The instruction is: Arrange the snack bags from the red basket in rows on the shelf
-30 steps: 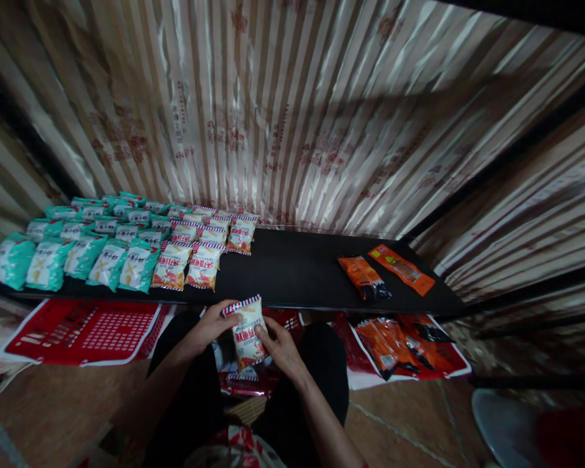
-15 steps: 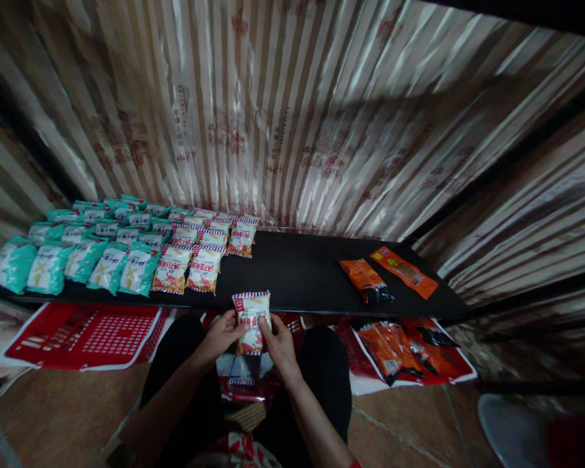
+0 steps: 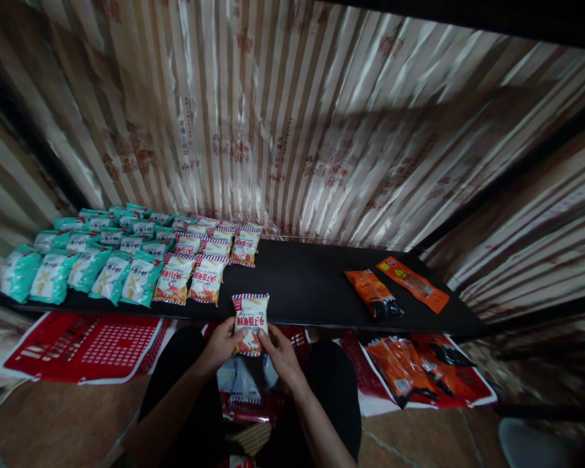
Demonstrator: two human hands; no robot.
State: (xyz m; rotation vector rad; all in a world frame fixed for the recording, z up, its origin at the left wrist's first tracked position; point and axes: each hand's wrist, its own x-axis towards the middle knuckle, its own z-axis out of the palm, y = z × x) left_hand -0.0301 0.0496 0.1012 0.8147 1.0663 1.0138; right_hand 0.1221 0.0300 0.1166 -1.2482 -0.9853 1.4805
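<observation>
Between my two hands is a small white, orange and red snack bag [image 3: 250, 318] with striped ends, held upright just in front of the shelf's front edge. My left hand [image 3: 223, 343] grips its lower left side, and my right hand [image 3: 279, 351] grips its lower right side. On the black shelf [image 3: 297, 279], several matching snack bags [image 3: 207, 278] stand in rows beyond my left hand. To their left are rows of teal snack bags [image 3: 141, 276]. Below the held bag, more packets [image 3: 245, 380] lie between my knees, partly hidden.
An orange and black packet [image 3: 373, 292] and a flat orange packet [image 3: 413, 284] lie on the shelf's right part. A red basket [image 3: 117, 348] sits below left; several orange packets [image 3: 400, 367] fill another below right. A striped curtain [image 3: 273, 130] hangs behind.
The view has shifted, so the shelf and bags sit slightly lower in the picture. Both hands still hold the same snack bag, and my right thumb is lower on its front.
</observation>
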